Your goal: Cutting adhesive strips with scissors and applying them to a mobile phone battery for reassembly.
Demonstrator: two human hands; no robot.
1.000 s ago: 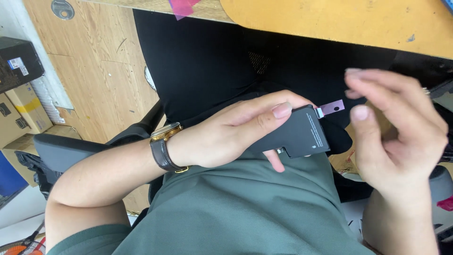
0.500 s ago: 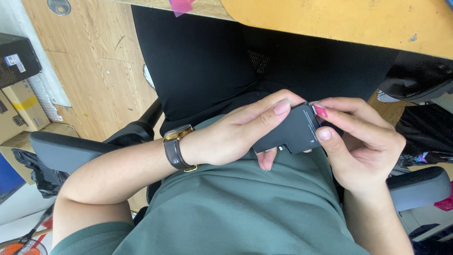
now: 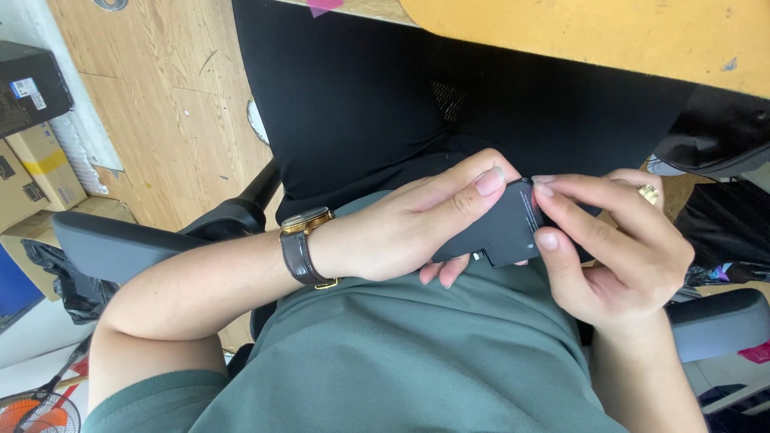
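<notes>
While seated, both hands grip a black flat part (image 3: 501, 228).

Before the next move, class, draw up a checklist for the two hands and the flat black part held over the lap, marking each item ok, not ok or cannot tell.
1. Left hand has a grip on the flat black part, fingers over and under it: ok.
2. Right hand fingertips touch the part's right edge: ok.
3. Part held clear of the green shirt: cannot tell.
4. Wristwatch clear of the part: ok.
5. Orange table edge clear of both hands: ok.
</notes>
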